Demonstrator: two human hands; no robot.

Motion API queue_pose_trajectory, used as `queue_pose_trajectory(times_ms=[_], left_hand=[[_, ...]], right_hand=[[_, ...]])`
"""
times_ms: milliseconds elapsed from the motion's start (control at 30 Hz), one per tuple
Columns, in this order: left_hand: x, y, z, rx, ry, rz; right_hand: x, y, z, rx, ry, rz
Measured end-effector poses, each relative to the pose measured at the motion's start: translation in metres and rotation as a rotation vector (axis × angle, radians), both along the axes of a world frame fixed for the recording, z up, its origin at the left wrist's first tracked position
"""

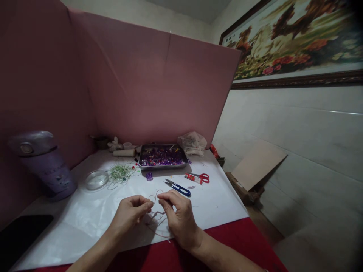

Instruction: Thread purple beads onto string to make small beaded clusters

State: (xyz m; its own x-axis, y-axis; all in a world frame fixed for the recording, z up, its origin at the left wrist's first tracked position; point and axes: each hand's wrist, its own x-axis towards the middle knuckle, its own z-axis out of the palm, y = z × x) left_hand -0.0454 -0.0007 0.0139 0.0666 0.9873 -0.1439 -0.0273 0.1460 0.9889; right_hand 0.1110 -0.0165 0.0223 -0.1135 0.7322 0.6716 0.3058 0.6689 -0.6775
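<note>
Curling between the left-hand grip [134, 208] and right-hand grip [180, 213], a thin cord [155, 199] is pinched by both, in front of the tray [163, 167].

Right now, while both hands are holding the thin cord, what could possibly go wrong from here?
The thin cord curls slackly between the left hand and right hand, so it might tangle or slip.

The blue snips lie just beyond the right hand; a careless reach forward could meet their blades.

The bead tray has no lid on, so a knock might spill beads.
</note>
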Motion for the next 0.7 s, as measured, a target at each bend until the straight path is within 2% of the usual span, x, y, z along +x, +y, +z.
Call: queue_pose_trajectory(times_ms=[133, 400, 700], left_hand=[[0.0002, -0.0001, -0.0048, -0.022, -0.034, -0.021], [0.0042, -0.0036, 0.0016, -0.027, -0.051, -0.018], [0.003, -0.0033, -0.0001, -0.03, -0.029, 0.009]], right_hand=[[0.0003, 0.0015, -0.0015, 0.039, -0.007, 0.0], [0.0026, 0.0018, -0.005, 0.097, -0.144, -0.006], [0.0068, 0.0048, -0.0059, 0.144, -0.239, -0.03]])
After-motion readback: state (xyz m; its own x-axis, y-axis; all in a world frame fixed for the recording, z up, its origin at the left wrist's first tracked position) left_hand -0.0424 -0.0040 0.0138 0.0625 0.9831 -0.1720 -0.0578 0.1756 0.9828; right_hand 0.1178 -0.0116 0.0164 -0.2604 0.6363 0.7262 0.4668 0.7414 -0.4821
